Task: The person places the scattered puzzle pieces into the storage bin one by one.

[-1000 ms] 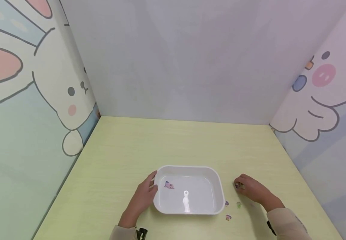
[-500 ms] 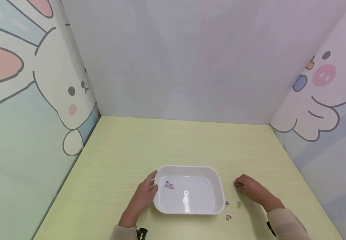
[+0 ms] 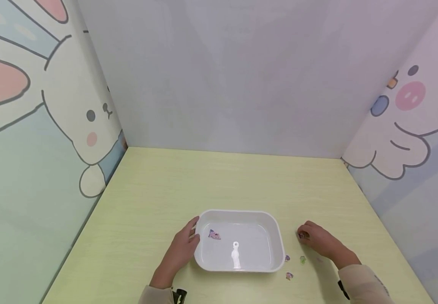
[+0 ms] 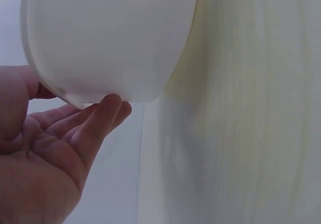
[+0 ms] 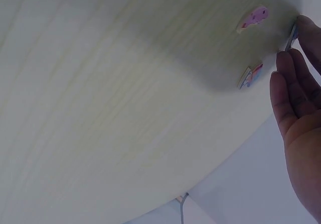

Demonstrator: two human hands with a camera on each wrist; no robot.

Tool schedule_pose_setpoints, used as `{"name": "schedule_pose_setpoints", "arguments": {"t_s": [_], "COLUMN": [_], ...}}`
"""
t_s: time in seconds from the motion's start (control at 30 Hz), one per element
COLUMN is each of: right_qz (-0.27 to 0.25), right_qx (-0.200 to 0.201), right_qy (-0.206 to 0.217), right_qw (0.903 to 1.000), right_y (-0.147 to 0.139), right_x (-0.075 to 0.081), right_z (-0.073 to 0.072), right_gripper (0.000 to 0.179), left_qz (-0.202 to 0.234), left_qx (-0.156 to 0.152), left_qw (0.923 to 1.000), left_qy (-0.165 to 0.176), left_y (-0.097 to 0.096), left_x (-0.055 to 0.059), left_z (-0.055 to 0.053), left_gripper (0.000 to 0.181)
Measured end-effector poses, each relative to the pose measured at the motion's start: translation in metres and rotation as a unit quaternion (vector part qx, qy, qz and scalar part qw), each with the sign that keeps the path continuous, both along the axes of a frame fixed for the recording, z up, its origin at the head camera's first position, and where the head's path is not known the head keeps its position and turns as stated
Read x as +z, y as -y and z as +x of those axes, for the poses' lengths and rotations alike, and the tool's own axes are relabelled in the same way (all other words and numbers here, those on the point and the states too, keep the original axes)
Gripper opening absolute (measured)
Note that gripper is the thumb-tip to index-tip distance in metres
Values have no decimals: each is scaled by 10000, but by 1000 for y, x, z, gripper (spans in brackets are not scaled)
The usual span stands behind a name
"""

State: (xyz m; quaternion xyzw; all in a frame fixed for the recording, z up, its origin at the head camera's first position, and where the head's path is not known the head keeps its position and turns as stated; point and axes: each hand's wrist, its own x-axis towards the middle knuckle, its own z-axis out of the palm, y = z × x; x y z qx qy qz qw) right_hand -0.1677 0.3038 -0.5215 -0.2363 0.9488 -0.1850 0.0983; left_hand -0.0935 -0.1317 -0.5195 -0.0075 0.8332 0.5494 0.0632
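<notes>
Head view: a pale yellow counter (image 3: pixel 234 181) stands between walls, with a cartoon rabbit (image 3: pixel 78 105) on the left wall and a pink-cheeked cartoon figure (image 3: pixel 405 109) on the right one. A white tray (image 3: pixel 254 242) sits near the middle of the counter's near side. Inside it, toward the left, lies one pink piece (image 3: pixel 214 235). The left hand (image 3: pixel 180 248) is at the tray's left rim, its grip closed on that edge. To the right of the tray lie a purple piece (image 3: pixel 287 258) just beside its wall, a green piece (image 3: pixel 303 260) farther right, and a multicoloured piece (image 3: pixel 289 275) nearer. The right hand (image 3: pixel 320 241) is low over the counter, right of the tray and well apart from it, fingertips bent together.

Left wrist view: the tray's end fills the upper part; fingertips press its outer wall while the thumb goes behind the rim.

Right wrist view: the right hand's grip is nearly closed, pinching a thin piece (image 5: pixel 292 37) edge-on between thumb and fingertips. Near it on the counter lie a spotted pink-purple shape (image 5: pixel 255 17) and a red-and-blue shape (image 5: pixel 252 76).
</notes>
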Motion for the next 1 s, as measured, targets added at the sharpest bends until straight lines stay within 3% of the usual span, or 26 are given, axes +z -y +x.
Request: {"name": "schedule_pose_setpoints", "arguments": {"t_s": [0.53,1.0], "right_qz": [-12,-95], "right_qx": [-51,279], "right_qy": [26,-392], "right_qw": [10000,9988], "right_y": [1,2], "right_x": [0,7], "right_z": [-1,-5], "right_gripper": [10,12], "left_qz": [65,29], "left_qx": [-27,-19], "left_qw": [10000,10000], "left_qy": [10,-20], "left_y": [0,1], "left_x": [-2,-2], "left_z": [-1,0], "left_gripper": [53,52]}}
